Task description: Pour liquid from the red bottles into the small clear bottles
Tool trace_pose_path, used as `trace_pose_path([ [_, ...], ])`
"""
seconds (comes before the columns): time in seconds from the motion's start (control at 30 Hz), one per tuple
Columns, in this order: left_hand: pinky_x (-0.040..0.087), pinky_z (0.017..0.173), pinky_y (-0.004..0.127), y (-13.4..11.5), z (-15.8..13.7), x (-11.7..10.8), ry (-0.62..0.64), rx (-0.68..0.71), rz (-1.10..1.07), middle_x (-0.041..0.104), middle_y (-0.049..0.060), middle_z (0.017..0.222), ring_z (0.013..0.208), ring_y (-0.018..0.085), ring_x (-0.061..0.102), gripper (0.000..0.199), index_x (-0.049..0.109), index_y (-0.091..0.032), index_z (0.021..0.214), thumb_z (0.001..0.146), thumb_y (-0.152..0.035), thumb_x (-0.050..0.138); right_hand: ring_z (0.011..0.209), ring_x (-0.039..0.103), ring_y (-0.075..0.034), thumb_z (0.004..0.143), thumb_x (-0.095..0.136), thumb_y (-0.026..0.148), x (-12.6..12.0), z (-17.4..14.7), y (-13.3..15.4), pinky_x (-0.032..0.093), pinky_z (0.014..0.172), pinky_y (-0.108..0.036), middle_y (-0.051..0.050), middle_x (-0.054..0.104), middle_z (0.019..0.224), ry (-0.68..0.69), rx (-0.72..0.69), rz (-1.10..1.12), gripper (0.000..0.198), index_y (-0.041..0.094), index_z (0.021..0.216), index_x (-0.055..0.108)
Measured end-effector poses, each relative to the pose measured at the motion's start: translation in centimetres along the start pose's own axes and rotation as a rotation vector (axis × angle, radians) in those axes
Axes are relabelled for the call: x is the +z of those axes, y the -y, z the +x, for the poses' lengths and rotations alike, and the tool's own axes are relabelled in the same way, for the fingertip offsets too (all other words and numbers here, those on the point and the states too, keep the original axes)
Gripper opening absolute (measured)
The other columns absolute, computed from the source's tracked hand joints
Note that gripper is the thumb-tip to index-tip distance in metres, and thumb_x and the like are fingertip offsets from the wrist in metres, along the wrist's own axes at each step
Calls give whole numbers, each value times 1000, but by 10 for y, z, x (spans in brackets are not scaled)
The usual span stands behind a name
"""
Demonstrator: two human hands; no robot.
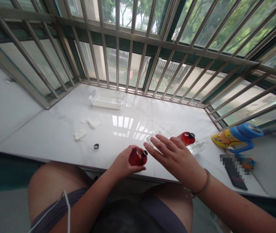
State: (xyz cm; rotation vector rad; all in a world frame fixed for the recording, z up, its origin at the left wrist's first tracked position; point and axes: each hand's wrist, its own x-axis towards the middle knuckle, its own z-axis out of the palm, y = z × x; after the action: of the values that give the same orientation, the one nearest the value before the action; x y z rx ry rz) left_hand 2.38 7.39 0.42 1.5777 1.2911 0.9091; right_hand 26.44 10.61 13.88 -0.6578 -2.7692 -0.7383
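Metal bars [138,37] are spanning the far side, and a white ledge [55,136] is stretching out before them. A basket [107,103] is sitting at the far left, while a blue-and-yellow flask [232,136] is standing at the right, tilted in this view, with a dark slab [233,173] lying nearer. The right hand [178,157] is hovering palm-down with its fingers spread, its fingertips pointing left, near the red bottle's neck. The left hand [125,165] is wrapping its fingers and thumb around that red bottle [136,158], which is leaning at the near edge, left of the right hand. A capped bottle [187,138] is lying just beyond the right hand, by clear plastic [198,147]. Crumpled tissues [93,122] are resting to the left, and a black ring [96,146] is lying nearer.
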Motion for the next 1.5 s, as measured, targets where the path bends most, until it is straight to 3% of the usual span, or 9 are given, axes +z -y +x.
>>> trace_pose_path([
  [1.07,58,99,44,0,5,0,-20,-18,-13,74,6,128,113,31,72,78,59,-28,132,68,-50,98,136,59,-30,103,59,11,7,6,0,44,103,-47,-9,70,147,6,-8,21,48,22,150,60],
  [1.3,59,101,44,-1,4,-1,-21,-23,-40,74,6,129,114,31,72,78,60,-29,132,68,-49,98,136,59,-31,100,59,6,17,4,3,46,103,-46,-9,69,147,47,60,87,54,23,151,58],
  [1.5,59,102,44,2,2,-3,-32,-16,-71,75,6,129,114,30,73,77,60,-29,131,67,-47,98,135,60,-34,94,67,5,37,-9,2,50,106,-50,-14,68,144,80,226,237,63,20,154,54],
])
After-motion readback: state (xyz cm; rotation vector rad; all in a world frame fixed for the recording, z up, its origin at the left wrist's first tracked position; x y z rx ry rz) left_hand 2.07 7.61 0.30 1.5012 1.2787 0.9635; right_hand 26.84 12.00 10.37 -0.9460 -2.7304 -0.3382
